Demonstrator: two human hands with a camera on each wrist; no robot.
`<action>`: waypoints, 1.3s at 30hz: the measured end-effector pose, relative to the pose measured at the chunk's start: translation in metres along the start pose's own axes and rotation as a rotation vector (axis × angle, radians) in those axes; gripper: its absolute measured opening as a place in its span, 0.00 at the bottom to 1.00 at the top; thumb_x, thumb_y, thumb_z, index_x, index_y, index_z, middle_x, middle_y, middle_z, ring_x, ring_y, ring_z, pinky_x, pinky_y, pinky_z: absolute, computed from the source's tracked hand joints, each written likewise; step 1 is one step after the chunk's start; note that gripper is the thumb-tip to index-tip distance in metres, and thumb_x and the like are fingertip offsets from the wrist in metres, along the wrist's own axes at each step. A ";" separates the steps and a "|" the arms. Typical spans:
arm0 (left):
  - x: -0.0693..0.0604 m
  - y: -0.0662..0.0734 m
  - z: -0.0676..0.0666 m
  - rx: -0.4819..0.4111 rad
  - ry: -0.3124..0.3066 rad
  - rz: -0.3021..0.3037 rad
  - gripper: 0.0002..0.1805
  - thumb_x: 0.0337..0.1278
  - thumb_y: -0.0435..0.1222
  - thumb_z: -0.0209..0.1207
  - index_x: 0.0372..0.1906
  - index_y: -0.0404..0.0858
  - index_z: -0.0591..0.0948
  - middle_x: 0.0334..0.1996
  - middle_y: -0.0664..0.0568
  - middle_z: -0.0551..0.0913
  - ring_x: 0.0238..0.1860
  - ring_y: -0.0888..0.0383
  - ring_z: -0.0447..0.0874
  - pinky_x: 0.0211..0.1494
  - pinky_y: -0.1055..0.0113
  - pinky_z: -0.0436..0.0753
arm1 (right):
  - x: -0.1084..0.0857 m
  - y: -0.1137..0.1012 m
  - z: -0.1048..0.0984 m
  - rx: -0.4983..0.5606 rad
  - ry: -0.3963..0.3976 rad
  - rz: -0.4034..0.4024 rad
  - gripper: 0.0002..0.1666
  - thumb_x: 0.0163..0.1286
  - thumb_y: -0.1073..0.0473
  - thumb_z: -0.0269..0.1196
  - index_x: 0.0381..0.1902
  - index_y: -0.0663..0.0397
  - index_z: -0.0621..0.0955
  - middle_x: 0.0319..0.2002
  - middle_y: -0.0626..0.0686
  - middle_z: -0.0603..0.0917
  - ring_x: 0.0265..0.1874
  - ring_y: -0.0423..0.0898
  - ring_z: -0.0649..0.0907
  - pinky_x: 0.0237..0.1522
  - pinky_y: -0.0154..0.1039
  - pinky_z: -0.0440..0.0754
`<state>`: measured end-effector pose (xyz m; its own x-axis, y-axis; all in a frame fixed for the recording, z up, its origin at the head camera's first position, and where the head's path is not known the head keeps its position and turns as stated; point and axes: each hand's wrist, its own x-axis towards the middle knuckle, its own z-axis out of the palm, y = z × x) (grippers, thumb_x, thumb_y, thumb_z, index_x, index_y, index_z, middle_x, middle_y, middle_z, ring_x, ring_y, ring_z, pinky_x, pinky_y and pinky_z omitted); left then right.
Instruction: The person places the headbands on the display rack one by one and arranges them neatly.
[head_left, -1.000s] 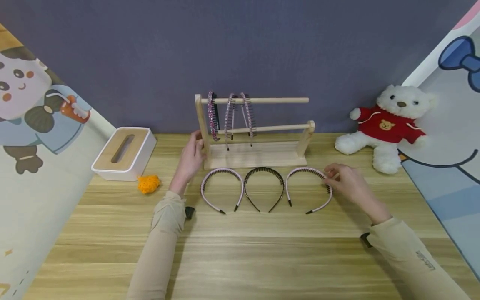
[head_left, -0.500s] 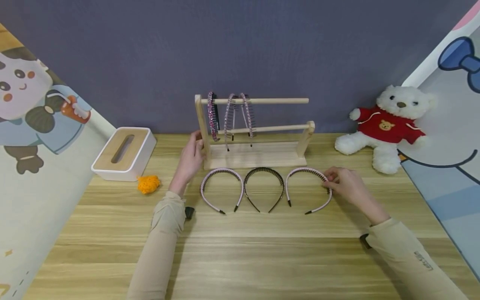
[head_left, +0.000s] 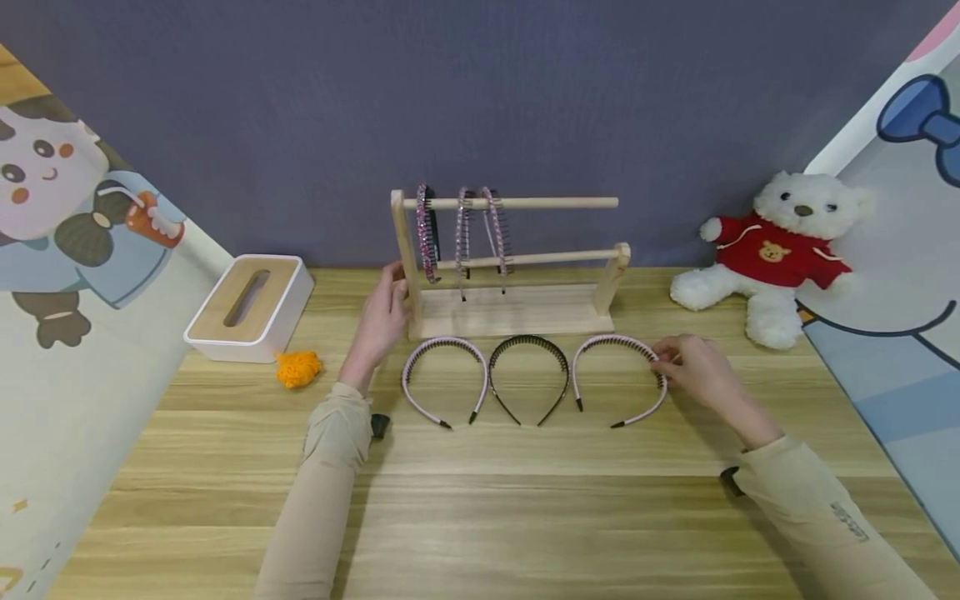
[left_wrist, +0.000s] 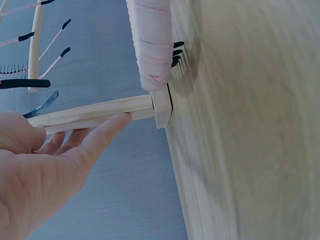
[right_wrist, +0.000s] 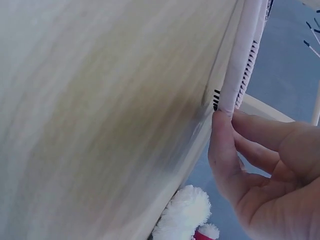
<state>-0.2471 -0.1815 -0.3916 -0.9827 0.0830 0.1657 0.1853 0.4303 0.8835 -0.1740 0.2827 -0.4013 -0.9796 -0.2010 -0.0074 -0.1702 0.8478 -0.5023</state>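
My left hand holds the left post of a wooden headband rack; in the left wrist view its fingers lie along the post. With thumb and fingertips, my right hand pinches the upper right side of a pale pink toothed headband, which lies on the table. The pinch shows closely on the headband in the right wrist view. To its left lie a black toothed headband and another pale pink headband. A glittery pink headband and two thinner pink ones hang on the top bar.
A white tissue box with a wooden lid stands at the left, with a small orange object beside it. A white teddy bear in a red sweater sits at the right. Behind the rack rises a dark wall.
My right thumb and fingers have closed on the right pink headband, which has barely shifted. On the bar, the middle hanging headband's lower end has swung slightly right. My left hand stays put.
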 end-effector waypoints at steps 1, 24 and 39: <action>0.000 0.000 0.000 0.000 -0.001 -0.001 0.25 0.90 0.35 0.39 0.81 0.34 0.62 0.74 0.32 0.72 0.71 0.36 0.76 0.66 0.45 0.87 | 0.000 0.000 0.000 -0.005 0.006 -0.006 0.11 0.69 0.69 0.73 0.44 0.73 0.87 0.34 0.61 0.88 0.35 0.59 0.89 0.30 0.43 0.89; 0.001 -0.001 0.001 -0.019 -0.006 0.005 0.25 0.89 0.33 0.39 0.82 0.34 0.61 0.74 0.32 0.71 0.71 0.35 0.75 0.66 0.44 0.87 | -0.004 -0.012 -0.020 0.071 0.000 0.020 0.12 0.74 0.70 0.68 0.50 0.76 0.83 0.36 0.65 0.91 0.29 0.51 0.90 0.22 0.32 0.85; 0.001 -0.002 0.000 -0.033 -0.016 -0.007 0.26 0.90 0.35 0.39 0.82 0.34 0.61 0.72 0.30 0.73 0.70 0.35 0.76 0.67 0.45 0.86 | -0.007 -0.023 -0.036 0.108 0.092 -0.002 0.13 0.73 0.72 0.68 0.50 0.79 0.82 0.37 0.70 0.89 0.30 0.59 0.91 0.26 0.44 0.93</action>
<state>-0.2481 -0.1821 -0.3937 -0.9838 0.0943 0.1526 0.1778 0.4015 0.8985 -0.1667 0.2827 -0.3588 -0.9858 -0.1524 0.0709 -0.1645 0.7884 -0.5927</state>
